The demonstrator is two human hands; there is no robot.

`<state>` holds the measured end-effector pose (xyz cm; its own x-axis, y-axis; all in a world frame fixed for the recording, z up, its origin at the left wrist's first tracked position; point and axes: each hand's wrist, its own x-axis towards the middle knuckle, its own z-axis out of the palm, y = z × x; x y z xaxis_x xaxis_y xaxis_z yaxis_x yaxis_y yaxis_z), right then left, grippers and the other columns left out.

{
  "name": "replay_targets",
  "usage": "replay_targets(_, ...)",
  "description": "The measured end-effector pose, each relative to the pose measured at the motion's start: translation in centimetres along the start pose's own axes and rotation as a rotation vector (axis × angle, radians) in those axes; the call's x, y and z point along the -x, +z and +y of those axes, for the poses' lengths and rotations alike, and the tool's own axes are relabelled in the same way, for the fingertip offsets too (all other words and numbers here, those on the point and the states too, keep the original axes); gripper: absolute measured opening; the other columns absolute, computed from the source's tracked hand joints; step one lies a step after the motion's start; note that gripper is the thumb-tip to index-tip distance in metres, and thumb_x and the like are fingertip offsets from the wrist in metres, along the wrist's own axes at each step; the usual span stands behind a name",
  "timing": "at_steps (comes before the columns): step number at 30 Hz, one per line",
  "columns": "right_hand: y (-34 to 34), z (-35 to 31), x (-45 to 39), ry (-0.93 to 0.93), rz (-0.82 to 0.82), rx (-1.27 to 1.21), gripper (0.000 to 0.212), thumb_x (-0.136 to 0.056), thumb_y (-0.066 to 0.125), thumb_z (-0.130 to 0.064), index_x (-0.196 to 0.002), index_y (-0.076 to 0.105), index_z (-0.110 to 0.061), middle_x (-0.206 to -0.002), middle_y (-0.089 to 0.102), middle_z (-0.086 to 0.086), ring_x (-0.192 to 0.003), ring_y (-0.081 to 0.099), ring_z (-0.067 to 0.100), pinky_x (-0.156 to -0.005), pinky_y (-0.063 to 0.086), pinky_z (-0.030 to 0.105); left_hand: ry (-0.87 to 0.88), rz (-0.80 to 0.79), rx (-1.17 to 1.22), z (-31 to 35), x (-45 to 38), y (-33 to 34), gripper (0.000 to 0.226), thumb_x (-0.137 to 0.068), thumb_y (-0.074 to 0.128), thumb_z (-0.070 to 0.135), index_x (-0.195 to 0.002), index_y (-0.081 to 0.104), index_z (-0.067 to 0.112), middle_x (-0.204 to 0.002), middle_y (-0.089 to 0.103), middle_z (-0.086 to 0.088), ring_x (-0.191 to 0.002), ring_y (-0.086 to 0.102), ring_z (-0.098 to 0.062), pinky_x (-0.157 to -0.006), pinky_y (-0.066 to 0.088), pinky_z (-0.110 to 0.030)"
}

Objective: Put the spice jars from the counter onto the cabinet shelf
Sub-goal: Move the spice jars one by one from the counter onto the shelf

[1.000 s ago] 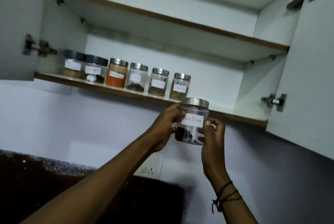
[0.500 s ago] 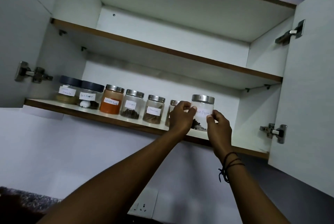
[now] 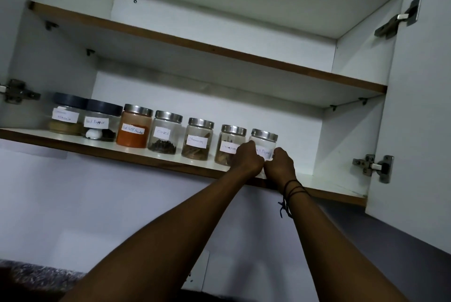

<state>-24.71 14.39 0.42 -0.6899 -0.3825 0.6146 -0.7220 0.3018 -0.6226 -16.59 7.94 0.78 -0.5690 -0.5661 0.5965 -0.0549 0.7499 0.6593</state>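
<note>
The open white cabinet (image 3: 415, 106) had a lower shelf (image 3: 146, 156) with a row of jars. The black pepper jar (image 3: 264, 142) stood at the right end, just beside a cinnamon jar (image 3: 230, 140). The left hand (image 3: 247, 159) and right hand (image 3: 279, 164) were curled round the pepper jar, holding its sides.
</note>
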Motion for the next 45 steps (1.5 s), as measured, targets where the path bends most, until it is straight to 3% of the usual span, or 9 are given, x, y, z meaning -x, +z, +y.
replay_targets(8, 0.2, -0.1, 0.0, -0.017, -0.13, 0.068, 0.03, -0.09, 0.052, -0.011, -0.118, 0.053, -0.003, -0.123, 0.059, 0.017, -0.108, 0.057, 0.032, -0.079, 0.037, 0.026, 0.007, -0.078, -0.07, -0.6, -0.5, 0.3, 0.022, -0.093, 0.051, 0.014, -0.112, 0.055, 0.003, -0.121, 0.06, -0.019, -0.112, 0.057, -0.034, -0.084, 0.042, -0.036)
replay_targets(12, -0.6, 0.2, 1.9, -0.082, -0.05, -0.071, 0.008, -0.09, 0.052, -0.012, -0.088, 0.048, -0.018, -0.091, 0.058, -0.002, -0.086, 0.048, 0.02, -0.065, 0.036, 0.017, 0.125, 0.031, 0.034, -0.6, 1.1, 0.3, 0.014, -0.096, 0.05, 0.017, -0.087, 0.053, 0.006, -0.103, 0.064, -0.019, -0.091, 0.056, -0.029, -0.076, 0.04, -0.035)
replay_targets(16, -1.5, 0.5, 6.3, -0.151, 0.039, -0.193, 0.014, -0.093, 0.052, -0.018, -0.103, 0.061, -0.022, -0.104, 0.062, -0.005, -0.101, 0.055, 0.02, -0.077, 0.043, 0.016, 0.256, 0.028, 0.234, -1.1, 4.4, 0.6, 0.031, -0.099, 0.052, 0.021, -0.114, 0.061, -0.004, -0.113, 0.067, -0.024, -0.106, 0.062, -0.034, -0.089, 0.048, -0.04)
replay_targets(20, -2.1, 2.4, 11.9, -0.184, 0.046, -0.31, 0.024, -0.095, 0.05, -0.016, -0.115, 0.062, -0.011, -0.112, 0.068, 0.006, -0.106, 0.064, 0.021, -0.082, 0.051, 0.031, 0.379, 0.012, 0.327, -2.2, 9.7, 1.3, 0.027, -0.101, 0.052, 0.019, -0.122, 0.067, 0.012, -0.11, 0.069, 0.008, -0.099, 0.064, -0.004, -0.083, 0.046, -0.015)
replay_targets(25, -1.0, 7.7, 20.4, -0.038, -0.016, -0.251, 0.038, -0.095, 0.051, -0.016, -0.132, 0.056, -0.022, -0.13, 0.06, -0.005, -0.115, 0.057, 0.01, -0.097, 0.048, 0.025, 0.27, -0.153, 0.399, -5.7, 17.6, 5.9, 0.034, -0.102, 0.047, 0.019, -0.13, 0.064, 0.014, -0.124, 0.069, 0.004, -0.109, 0.062, 0.002, -0.092, 0.042, -0.007)
replay_targets(30, 1.1, 16.0, 32.3, 0.15, -0.087, -0.112, 0.036, -0.092, 0.051, -0.015, -0.128, 0.056, -0.017, -0.117, 0.058, -0.008, -0.11, 0.056, 0.013, -0.085, 0.039, 0.011, 0.094, -0.434, 0.447, -11.8, 29.0, 12.9, 0.036, -0.102, 0.046, 0.017, -0.135, 0.059, 0.015, -0.119, 0.059, 0.027, -0.099, 0.05, 0.032, -0.087, 0.033, 0.006)
replay_targets(36, 2.5, 24.5, 46.8, 0.465, -0.239, 0.131, 0.035, -0.089, 0.052, -0.018, -0.124, 0.055, -0.014, -0.122, 0.063, 0.011, -0.115, 0.059, 0.028, -0.098, 0.047, 0.043, -0.005, -0.744, 0.267, -17.6, 43.2, 20.2, 0.038, -0.101, 0.047, 0.006, -0.138, 0.055, 0.005, -0.136, 0.061, -0.016, -0.125, 0.055, -0.02, -0.099, 0.03, -0.007)
replay_targets(41, 2.1, 28.3, 56.0, 0.497, -0.405, 0.382, 0.057, -0.083, 0.059, -0.018, -0.137, 0.049, -0.003, -0.132, 0.054, 0.018, -0.125, 0.049, 0.035, -0.109, 0.035, 0.043, -0.068, -0.939, 0.249, -19.6, 51.4, 22.8, 0.038, -0.101, 0.047, 0.006, -0.138, 0.052, 0.0, -0.137, 0.058, -0.021, -0.123, 0.053, -0.022, -0.092, 0.021, 0.008)
replay_targets(45, 2.1, 30.3, 60.5, 0.424, -0.463, 0.445, 0.074, -0.078, 0.065, -0.022, -0.145, 0.039, -0.004, -0.145, 0.041, 0.018, -0.135, 0.036, 0.038, -0.115, 0.029, 0.041, -0.234, -1.029, 0.25, -20.4, 55.2, 24.6, 0.036, -0.103, 0.044, 0.011, -0.137, 0.053, 0.005, -0.137, 0.059, -0.015, -0.127, 0.055, -0.025, -0.102, 0.033, -0.017)
